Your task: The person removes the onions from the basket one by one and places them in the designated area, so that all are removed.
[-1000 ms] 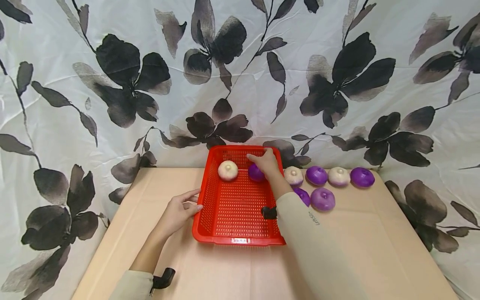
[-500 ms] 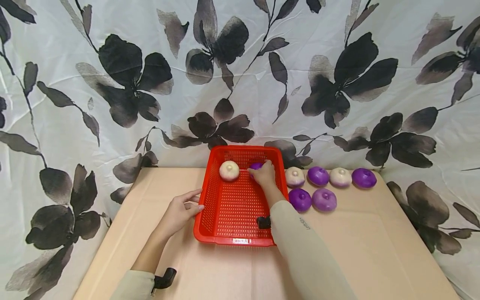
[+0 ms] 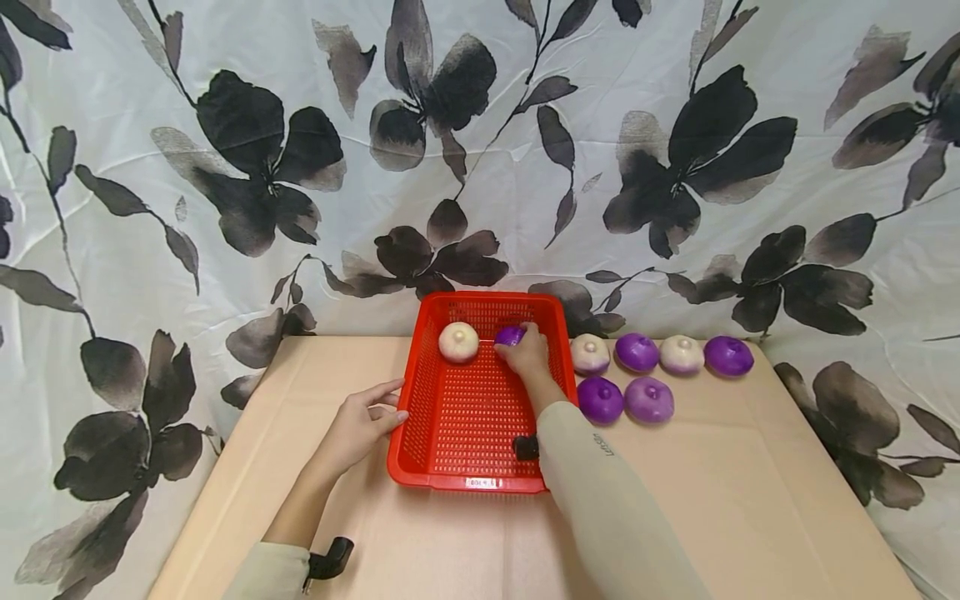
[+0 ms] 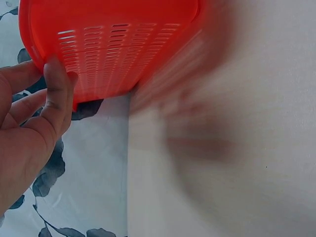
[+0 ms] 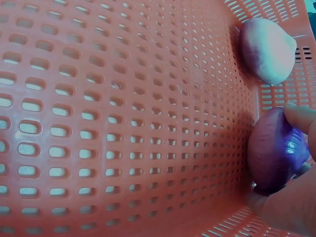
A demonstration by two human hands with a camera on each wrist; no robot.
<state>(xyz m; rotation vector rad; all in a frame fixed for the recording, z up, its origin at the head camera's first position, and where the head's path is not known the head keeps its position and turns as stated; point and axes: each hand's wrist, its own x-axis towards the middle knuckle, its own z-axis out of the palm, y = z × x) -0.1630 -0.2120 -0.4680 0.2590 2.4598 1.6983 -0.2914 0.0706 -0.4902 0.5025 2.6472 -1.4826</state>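
In the head view, a red perforated plastic basket (image 3: 480, 417) stands at the back of the table. Thumb and fingers of my left hand (image 3: 360, 425) hold its left rim; the left wrist view shows the fingers (image 4: 57, 94) against the outer wall. Inside the basket, my right hand (image 3: 528, 354) grips a purple onion (image 3: 509, 335) at the far end. The right wrist view has a finger and the thumb on opposite sides of that onion (image 5: 271, 148), which touches the basket floor. Left of it, a white onion (image 3: 458, 342) sits apart with no hand on it.
Right of the basket, several onions stand in two rows: white ones (image 3: 681, 355) and purple ones (image 3: 637, 352) at the back, with a dark purple (image 3: 600, 400) and a lighter purple one (image 3: 648, 400) in front. A floral cloth (image 3: 480, 167) hangs behind the table (image 3: 450, 542).
My right hand has come down from above the purple onion to its near right side and the onion has turned a little under it. The left hand stays on the rim.
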